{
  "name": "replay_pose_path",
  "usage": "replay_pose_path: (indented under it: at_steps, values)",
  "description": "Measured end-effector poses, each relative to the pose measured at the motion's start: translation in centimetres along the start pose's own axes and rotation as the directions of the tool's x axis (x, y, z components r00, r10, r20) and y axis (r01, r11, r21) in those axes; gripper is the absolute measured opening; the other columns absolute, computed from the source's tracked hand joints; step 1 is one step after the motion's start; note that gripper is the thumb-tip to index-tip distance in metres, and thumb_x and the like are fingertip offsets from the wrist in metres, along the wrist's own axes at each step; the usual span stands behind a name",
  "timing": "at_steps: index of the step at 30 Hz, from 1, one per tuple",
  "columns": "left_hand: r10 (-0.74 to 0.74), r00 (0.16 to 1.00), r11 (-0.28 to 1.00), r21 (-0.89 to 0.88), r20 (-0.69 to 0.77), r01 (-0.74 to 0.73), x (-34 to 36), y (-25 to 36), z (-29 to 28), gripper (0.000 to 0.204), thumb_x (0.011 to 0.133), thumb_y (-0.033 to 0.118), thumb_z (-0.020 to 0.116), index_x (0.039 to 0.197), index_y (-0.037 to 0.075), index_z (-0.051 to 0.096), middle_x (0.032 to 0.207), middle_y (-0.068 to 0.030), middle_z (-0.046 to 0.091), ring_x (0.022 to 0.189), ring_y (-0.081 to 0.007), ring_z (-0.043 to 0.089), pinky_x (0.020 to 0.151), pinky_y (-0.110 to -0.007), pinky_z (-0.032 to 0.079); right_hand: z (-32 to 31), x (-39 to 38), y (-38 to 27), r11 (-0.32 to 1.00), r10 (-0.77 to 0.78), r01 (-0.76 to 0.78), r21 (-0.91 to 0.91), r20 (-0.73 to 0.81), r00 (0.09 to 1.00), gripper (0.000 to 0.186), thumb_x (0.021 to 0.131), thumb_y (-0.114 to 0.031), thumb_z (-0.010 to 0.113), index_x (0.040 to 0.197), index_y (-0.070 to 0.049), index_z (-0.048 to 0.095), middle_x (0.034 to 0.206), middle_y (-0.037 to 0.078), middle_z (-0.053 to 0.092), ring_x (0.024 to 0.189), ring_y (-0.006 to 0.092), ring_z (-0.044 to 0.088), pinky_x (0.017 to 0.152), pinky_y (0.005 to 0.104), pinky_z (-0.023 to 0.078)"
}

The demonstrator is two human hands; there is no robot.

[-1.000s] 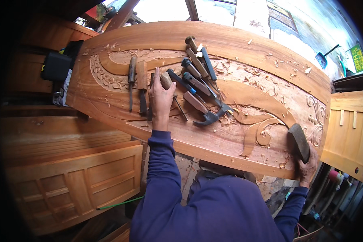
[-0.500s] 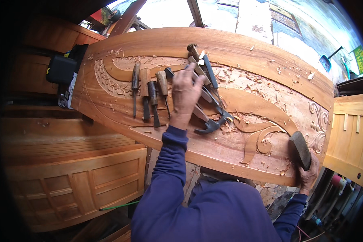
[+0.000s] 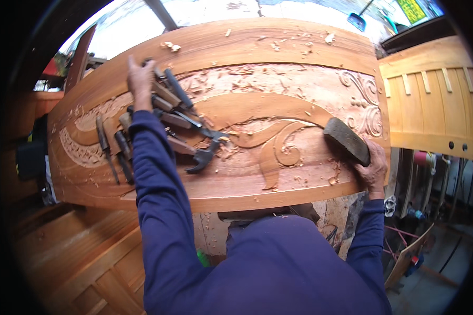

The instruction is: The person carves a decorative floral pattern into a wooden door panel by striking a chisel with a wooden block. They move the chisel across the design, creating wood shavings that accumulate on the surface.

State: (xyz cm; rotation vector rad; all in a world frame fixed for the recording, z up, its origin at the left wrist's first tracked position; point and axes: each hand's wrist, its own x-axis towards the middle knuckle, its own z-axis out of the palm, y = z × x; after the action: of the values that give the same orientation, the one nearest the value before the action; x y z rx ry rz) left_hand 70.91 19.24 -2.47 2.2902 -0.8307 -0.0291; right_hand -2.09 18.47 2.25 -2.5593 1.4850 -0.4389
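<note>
A carved wooden panel (image 3: 257, 110) lies before me, with scrollwork in relief. At its right near side my right hand (image 3: 373, 169) is closed on the end of a dark, worn oblong block (image 3: 346, 139), held tilted over the carving. My left hand (image 3: 141, 79) is stretched toward the panel's far left edge, thumb and forefinger apart, just beside the handle ends of a tool pile. In that pile are a claw hammer (image 3: 207, 152) and a blue-grey handled tool (image 3: 177, 89). Left of my forearm lie several chisels (image 3: 106, 148), partly hidden by my sleeve.
Wood shavings (image 3: 247, 79) are scattered over the panel, with several curls (image 3: 171, 46) on its far border. At the right leans a pale slatted wooden panel (image 3: 428, 100). A black case (image 3: 30, 159) stands off the left end. Panelled woodwork (image 3: 100, 268) is at the lower left.
The view has shifted, so the panel sits further left. My left hand has moved from over the tools toward the far edge. My right hand still grips the block near the right end.
</note>
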Motion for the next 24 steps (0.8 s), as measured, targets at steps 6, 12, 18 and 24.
replay_pose_path:
  at_steps: [6, 12, 18, 24]
  values:
    - [0.008, 0.994, 0.442, -0.891, -0.109, -0.102, -0.2, 3.3, -3.5, 0.087, 0.089, 0.008, 0.077, 0.162, 0.005, 0.032, 0.110, -0.0169, 0.072, 0.080, -0.0276, 0.077, 0.069, -0.037, 0.068, -0.5, -0.9, 0.4, 1.000, 0.006, -0.006, -0.005, -0.030, 1.000, 0.079, 0.068, -0.025, 0.092, 0.142, -0.013, 0.065, 0.128, 0.014, 0.071, 0.121, 0.0361, 0.066, 0.105, 0.0477, 0.053]
    - [0.063, 0.997, 0.157, -0.986, -0.046, -0.055, -4.9, 9.4, -4.9, 0.052, 0.093, 0.010, 0.064, 0.143, 0.005, 0.053, 0.109, -0.0162, 0.070, 0.094, -0.0297, 0.074, 0.086, -0.044, 0.066, -0.5, -0.8, 0.8, 1.000, 0.006, -0.006, 0.022, -0.012, 1.000, 0.084, 0.067, -0.022, 0.092, 0.146, -0.016, 0.063, 0.127, 0.014, 0.070, 0.119, 0.0364, 0.066, 0.104, 0.0480, 0.052]
    - [-0.022, 1.000, 0.052, -0.998, -0.022, -0.021, -8.9, 12.7, -2.2, 0.047, 0.094, 0.012, 0.063, 0.140, 0.005, 0.056, 0.106, -0.0145, 0.071, 0.093, -0.0239, 0.073, 0.086, -0.040, 0.066, -0.4, -0.1, 0.6, 0.999, -0.025, 0.025, 0.046, -0.005, 1.000, 0.084, 0.068, -0.023, 0.092, 0.146, -0.014, 0.063, 0.126, 0.015, 0.069, 0.118, 0.0369, 0.065, 0.103, 0.0482, 0.052]
    - [0.018, 0.970, 0.965, -0.250, -0.242, -0.080, -10.2, 11.7, -3.0, 0.060, 0.095, 0.008, 0.069, 0.154, 0.008, 0.055, 0.102, -0.0140, 0.077, 0.087, -0.0219, 0.076, 0.076, -0.039, 0.062, -0.3, -0.9, 1.2, 0.996, -0.054, 0.056, 0.072, -0.019, 0.998, 0.085, 0.069, -0.022, 0.091, 0.148, -0.011, 0.061, 0.130, 0.015, 0.069, 0.120, 0.0381, 0.065, 0.106, 0.0486, 0.051]
